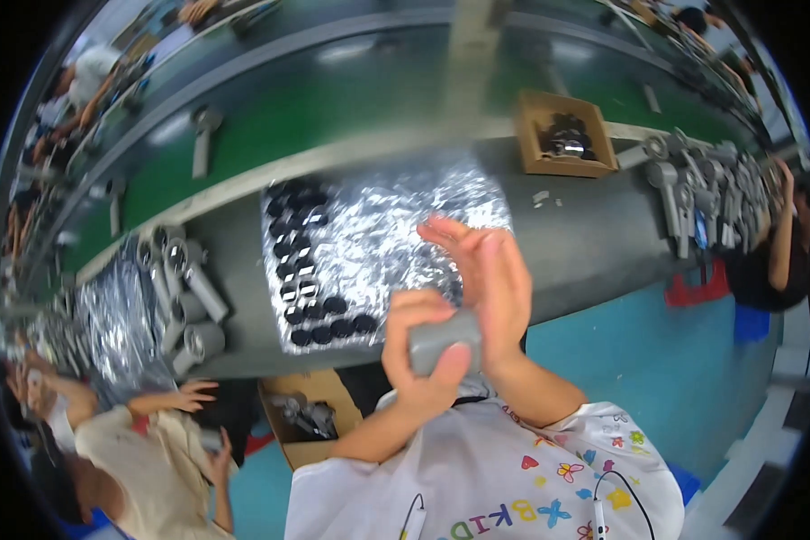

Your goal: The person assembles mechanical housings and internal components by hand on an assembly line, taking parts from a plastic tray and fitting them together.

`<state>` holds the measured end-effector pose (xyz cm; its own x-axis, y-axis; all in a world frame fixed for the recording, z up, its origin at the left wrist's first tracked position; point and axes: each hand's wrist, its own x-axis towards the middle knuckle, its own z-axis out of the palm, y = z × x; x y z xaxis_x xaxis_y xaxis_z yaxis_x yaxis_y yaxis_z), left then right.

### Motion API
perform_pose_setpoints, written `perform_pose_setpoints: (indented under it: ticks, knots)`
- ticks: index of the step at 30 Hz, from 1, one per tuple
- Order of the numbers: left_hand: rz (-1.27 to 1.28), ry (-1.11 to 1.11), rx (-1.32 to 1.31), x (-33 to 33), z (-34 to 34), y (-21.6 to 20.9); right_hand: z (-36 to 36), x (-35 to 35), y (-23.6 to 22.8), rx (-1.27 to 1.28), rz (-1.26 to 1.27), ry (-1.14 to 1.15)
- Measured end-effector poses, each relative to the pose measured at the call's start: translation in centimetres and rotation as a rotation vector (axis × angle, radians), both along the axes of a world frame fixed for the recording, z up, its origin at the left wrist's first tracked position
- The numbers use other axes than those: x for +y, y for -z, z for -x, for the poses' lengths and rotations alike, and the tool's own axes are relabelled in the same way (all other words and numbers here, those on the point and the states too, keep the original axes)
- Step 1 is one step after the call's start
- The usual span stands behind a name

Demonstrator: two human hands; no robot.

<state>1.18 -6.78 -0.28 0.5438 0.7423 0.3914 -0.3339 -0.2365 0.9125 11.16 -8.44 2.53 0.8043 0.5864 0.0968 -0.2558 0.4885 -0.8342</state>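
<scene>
While the left hand (pixel 399 347) clasps gray casing (pixel 439 337), the right (pixel 502 301) points forward.

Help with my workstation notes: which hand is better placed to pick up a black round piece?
Probably the right hand: it is open, with fingers extended over the silvery sheet. The left hand looks nearer the black round pieces but grips a grey part.

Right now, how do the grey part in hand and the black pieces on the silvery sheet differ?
Colour: the grey part is plain grey; the black pieces are black with shiny highlights.
Place: the grey part is gripped in the left hand; the black pieces lie grouped on the silvery sheet.
Number: one grey part is held; the black pieces are many.
Both look rounded.
</scene>
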Motion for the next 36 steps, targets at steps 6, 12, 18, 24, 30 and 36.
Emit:
perform_pose_setpoints:
  ticks: [6, 12, 18, 24, 30, 36]
  knots:
    - [0.129, 0.007, 0.004, 0.9, -0.2, -0.3, -2.0, -0.5, 0.3, -0.111, 0.107, -0.035]
    - [0.115, -0.239, -0.053, 2.8, 0.3, -0.9, -7.9, -3.1, -0.4, 0.020, 0.037, 0.169]
    - [-0.074, -0.066, -0.008, -0.3, -0.6, -0.5, -1.3, -3.0, -0.7, -0.118, 0.082, -0.291]
    - [0.547, 0.285, 0.010, 2.5, -1.2, -1.3, -4.4, -2.9, -0.3, -0.108, 0.153, -0.145]
    - [1.267, 0.354, -0.114, 11.1, 4.2, 2.1, -15.4, -8.7, 5.4, -0.370, 0.687, 0.486]
    - [1.379, 0.328, -0.319, 16.7, 5.6, 0.6, -18.5, -9.9, 7.8, -0.729, 1.166, 0.569]
